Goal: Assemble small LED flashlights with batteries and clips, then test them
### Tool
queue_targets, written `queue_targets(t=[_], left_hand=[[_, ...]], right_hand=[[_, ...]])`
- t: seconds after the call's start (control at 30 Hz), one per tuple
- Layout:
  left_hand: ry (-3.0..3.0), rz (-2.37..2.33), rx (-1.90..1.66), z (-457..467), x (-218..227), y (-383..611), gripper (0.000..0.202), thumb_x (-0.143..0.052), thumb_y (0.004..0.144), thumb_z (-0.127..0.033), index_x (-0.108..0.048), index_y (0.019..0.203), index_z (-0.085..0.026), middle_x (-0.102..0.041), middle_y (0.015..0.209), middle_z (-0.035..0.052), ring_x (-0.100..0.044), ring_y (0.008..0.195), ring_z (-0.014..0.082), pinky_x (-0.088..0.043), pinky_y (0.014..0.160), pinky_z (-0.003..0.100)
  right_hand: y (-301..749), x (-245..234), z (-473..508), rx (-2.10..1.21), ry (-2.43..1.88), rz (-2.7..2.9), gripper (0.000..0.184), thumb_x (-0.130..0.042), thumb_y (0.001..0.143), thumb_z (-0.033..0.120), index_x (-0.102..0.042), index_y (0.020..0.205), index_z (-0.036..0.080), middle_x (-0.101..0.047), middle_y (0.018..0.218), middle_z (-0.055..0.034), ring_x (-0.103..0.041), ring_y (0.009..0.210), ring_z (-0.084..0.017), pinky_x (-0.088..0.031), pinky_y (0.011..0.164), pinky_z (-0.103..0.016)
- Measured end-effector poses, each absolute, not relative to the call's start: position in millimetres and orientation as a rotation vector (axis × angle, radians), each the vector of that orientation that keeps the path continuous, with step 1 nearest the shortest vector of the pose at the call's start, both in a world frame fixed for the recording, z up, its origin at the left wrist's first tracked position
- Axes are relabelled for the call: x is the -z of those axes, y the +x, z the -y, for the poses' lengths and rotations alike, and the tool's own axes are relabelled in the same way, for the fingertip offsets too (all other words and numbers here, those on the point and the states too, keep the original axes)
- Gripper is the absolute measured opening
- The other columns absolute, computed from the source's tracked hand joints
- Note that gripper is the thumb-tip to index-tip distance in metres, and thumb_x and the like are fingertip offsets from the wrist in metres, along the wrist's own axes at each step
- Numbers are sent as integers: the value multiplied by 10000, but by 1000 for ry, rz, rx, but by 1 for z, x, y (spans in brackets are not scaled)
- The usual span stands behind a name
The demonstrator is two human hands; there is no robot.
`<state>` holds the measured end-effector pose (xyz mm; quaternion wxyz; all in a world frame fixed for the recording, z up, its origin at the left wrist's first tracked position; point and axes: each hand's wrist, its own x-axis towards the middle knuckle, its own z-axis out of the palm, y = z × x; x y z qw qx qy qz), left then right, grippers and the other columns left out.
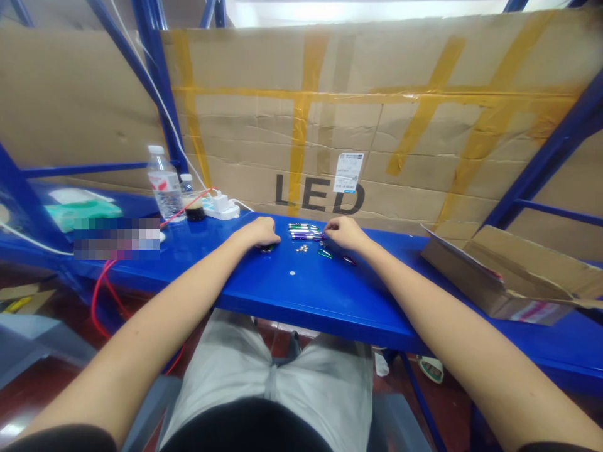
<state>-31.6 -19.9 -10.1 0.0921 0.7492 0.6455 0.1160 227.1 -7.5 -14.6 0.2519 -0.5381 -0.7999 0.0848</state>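
A small row of pens (pixel 304 236), with shiny purple and green barrels, lies on the blue table (pixel 282 295) between my hands. My right hand (pixel 347 232) is at the right end of the row, its fingers pinched together; what is in them, if anything, is too small to make out. To the left of the pens, my left hand (pixel 260 232) rests with curled fingers over some small dark and green pieces (pixel 267 248), mostly hidden beneath it. Small gold-coloured bits (pixel 301 248) lie in front of the pens. A green piece (pixel 325 253) and a dark reddish piece (pixel 349 260) lie near my right wrist.
An open cardboard box (pixel 490 276) stands on the right. At the left are a water bottle (pixel 164 185), a smaller dark-filled bottle (pixel 193 204), a power strip (pixel 221 207) and a red cable (pixel 101 282). A large carton (pixel 391 138) walls off the back.
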Motion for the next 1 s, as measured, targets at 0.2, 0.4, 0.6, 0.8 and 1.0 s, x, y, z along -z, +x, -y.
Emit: queue_targets(t=[0.2,0.4,0.6,0.8,1.0], left_hand=[[2318,-1893,-477,20,21,-9,160,-697,687,-301,-623,595,-194,-673,658,90,-628,647,222,-457,661,323],[2278,-1848,-505,19,23,-10,272,-684,770,-354,-579,577,-195,-618,583,41,-569,593,182,-389,625,291],[2201,-1613,-1119,19,22,-4,501,-593,870,-500,-439,503,-196,-439,493,-19,-405,522,128,-282,572,296],[2085,-1295,-1638,24,20,13,520,-565,887,-546,-400,542,-193,-421,533,-30,-401,566,121,-297,581,284],[2072,-1138,-1674,27,23,19,588,-547,861,-671,-383,560,-193,-385,532,-41,-381,565,113,-285,566,274]], right_hand=[[223,14,12,-204,-1416,2204,194,-566,812,120,-755,845,149,-760,914,-97,-659,848,-216,-446,738,-273],[221,13,16,-172,-1405,2200,220,-555,813,110,-768,857,145,-763,900,-84,-653,823,-196,-443,724,-256],[214,7,27,-302,-1260,2107,203,-573,846,223,-753,807,137,-746,816,-70,-641,782,-192,-445,711,-274],[190,7,47,-720,-1042,2098,221,-709,758,332,-752,820,125,-743,803,-69,-620,721,-177,-466,706,-297],[181,7,51,-944,-959,1927,89,-672,703,180,-718,763,133,-698,719,-37,-579,632,-133,-479,663,-285]])
